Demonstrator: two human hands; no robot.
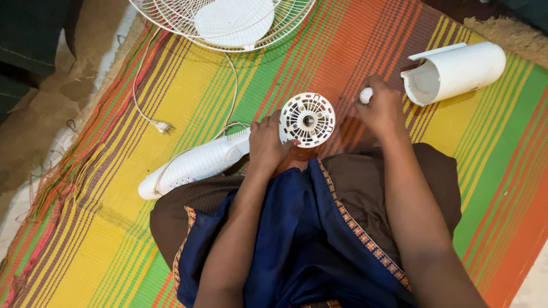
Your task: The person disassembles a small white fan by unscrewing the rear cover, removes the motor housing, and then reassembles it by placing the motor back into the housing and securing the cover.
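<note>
Left hand (267, 142) grips the round vented fan motor housing (308, 120) upright over the striped mat (342, 51), right hand (383, 108) closed on a small white knob (365, 94) beside it; steadying the housing firmly looks best

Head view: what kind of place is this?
Probably a home floor, used as a makeshift repair spot: a striped woven mat, a fringed rug beside it, and a taken-apart white fan's motor unit and grille.

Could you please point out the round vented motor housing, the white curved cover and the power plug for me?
Round vented motor housing (307, 120): head view, on its central hub.
White curved cover (462, 69): head view, on its outer wall.
Power plug (164, 127): head view, on its body.
</note>
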